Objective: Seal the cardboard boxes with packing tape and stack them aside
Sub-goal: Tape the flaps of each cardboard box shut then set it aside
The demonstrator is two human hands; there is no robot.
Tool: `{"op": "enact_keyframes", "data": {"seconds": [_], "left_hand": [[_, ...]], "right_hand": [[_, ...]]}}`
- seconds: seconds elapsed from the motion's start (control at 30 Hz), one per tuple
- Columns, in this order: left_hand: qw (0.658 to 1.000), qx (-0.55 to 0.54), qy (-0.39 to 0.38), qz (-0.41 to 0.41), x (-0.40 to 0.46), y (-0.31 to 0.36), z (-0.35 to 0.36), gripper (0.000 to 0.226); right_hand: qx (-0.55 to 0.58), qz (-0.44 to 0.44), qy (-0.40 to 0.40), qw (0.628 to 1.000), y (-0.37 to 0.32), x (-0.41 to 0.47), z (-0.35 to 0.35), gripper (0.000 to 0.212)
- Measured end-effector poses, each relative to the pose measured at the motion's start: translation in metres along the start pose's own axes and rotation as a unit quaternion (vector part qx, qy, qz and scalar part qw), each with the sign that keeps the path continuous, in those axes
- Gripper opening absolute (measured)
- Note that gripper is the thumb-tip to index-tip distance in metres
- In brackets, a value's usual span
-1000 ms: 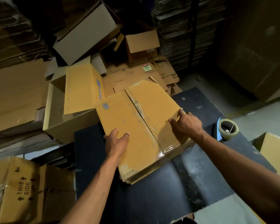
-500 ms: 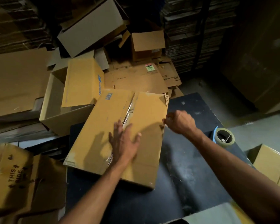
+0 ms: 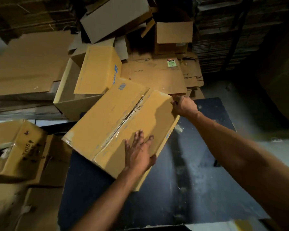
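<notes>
A yellow-brown cardboard box (image 3: 107, 120) lies tilted over the far left part of the dark table (image 3: 182, 189), its top flaps closed with clear tape along the seam. My left hand (image 3: 139, 151) presses flat on the near end of its top, fingers spread. My right hand (image 3: 183, 106) grips the box's far right corner. The tape roll is out of view.
An open box with a yellow box (image 3: 98, 69) inside stands just beyond. A brown box marked "THIS SIDE" (image 3: 22, 150) sits at the left. Flattened cartons (image 3: 158, 75) and tilted boxes (image 3: 115, 19) pile up behind. Grey floor (image 3: 282, 152) lies right of the table.
The box has swung round and moved left and away toward the pile. My left hand went from the box's side to its top. The tape roll has left the view.
</notes>
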State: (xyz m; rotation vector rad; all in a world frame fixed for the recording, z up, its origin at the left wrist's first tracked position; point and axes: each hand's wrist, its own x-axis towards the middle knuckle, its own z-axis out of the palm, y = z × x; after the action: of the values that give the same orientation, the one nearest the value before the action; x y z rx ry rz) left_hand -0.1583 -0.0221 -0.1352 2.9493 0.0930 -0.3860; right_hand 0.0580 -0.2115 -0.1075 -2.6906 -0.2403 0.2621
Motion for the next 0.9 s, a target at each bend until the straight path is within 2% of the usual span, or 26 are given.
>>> {"op": "enact_keyframes", "data": {"seconds": [0.1,0.3,0.4,0.5,0.6,0.67,0.73,0.8,0.87,0.9], "left_hand": [[0.999,-0.029,-0.029,-0.015,-0.01,-0.022,-0.016,0.082],[0.997,-0.04,-0.029,-0.056,-0.044,-0.068,-0.027,0.092],[0.996,-0.06,-0.016,-0.066,-0.06,-0.085,-0.025,0.086],[0.994,-0.082,0.027,-0.07,-0.073,-0.099,-0.021,0.063],[0.984,-0.123,0.081,-0.103,-0.088,-0.107,-0.024,0.042],[0.971,-0.165,0.12,-0.122,-0.102,-0.109,-0.023,0.043],[0.961,-0.185,0.15,-0.142,-0.118,-0.107,-0.016,0.041],[0.949,-0.18,0.183,-0.181,-0.137,-0.105,0.004,0.036],[0.928,-0.192,0.216,-0.236,-0.159,-0.096,0.027,0.048],[0.912,-0.222,0.225,-0.263,-0.169,-0.088,0.037,0.057]], "right_hand": [[0.022,0.023,0.018,0.999,0.02,-0.025,0.005,0.032],[0.09,-0.003,-0.067,0.994,0.039,-0.117,0.021,0.042],[0.035,0.008,-0.105,0.994,0.023,-0.171,0.033,0.048],[-0.08,-0.005,-0.127,0.989,-0.003,-0.216,0.041,0.062],[-0.17,-0.069,-0.204,0.961,-0.04,-0.265,0.044,0.067],[-0.158,-0.111,-0.275,0.942,-0.058,-0.291,0.044,0.061],[-0.095,-0.132,-0.315,0.935,-0.065,-0.3,0.045,0.06],[-0.037,-0.121,-0.272,0.954,-0.059,-0.291,0.046,0.06],[-0.028,-0.092,-0.155,0.983,-0.052,-0.269,0.037,0.061],[-0.022,-0.076,-0.103,0.992,-0.047,-0.252,0.029,0.049]]}}
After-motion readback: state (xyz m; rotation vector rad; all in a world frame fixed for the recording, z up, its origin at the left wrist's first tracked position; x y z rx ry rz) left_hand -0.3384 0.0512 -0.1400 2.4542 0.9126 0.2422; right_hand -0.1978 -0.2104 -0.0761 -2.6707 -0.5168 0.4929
